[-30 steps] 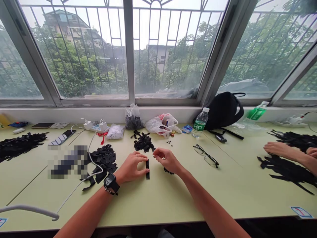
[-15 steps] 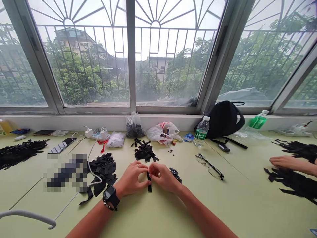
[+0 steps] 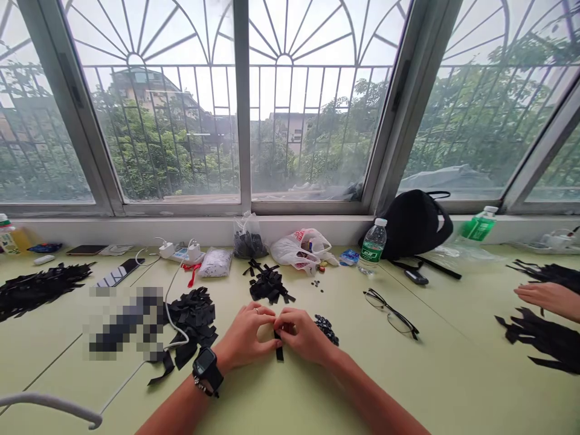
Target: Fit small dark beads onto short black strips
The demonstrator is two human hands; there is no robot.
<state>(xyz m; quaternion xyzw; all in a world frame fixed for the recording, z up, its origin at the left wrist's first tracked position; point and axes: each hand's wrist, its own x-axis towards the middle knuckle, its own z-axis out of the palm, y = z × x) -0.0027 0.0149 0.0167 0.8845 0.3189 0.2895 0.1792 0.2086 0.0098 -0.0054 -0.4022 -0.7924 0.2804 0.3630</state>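
Observation:
Both my hands meet over the table around a short black fabric strip (image 3: 280,353), whose lower end sticks out below the fingers. My left hand (image 3: 248,335), with a watch on the wrist, pinches the strip from the left. From the right, my right hand (image 3: 301,333) closes finger and thumb at its upper part; whether a small piece is also in that pinch is hidden. A small heap of shiny dark round pieces (image 3: 326,329) lies just beyond my right hand. Past my hands sits a pile of black strips (image 3: 268,284), and a larger strip pile (image 3: 194,317) lies to the left.
Eyeglasses (image 3: 392,313), a water bottle (image 3: 374,246) and a black bag (image 3: 414,223) stand to the right. White plastic bags (image 3: 301,251) line the window side. A white cable (image 3: 168,296) crosses the left. Another person's hand (image 3: 550,297) rests near black strips at far right.
The view has shifted slightly, so everything sits a little lower and to the right. My right fingers have closed in nearer the strip's top. The other person's hand has moved slightly.

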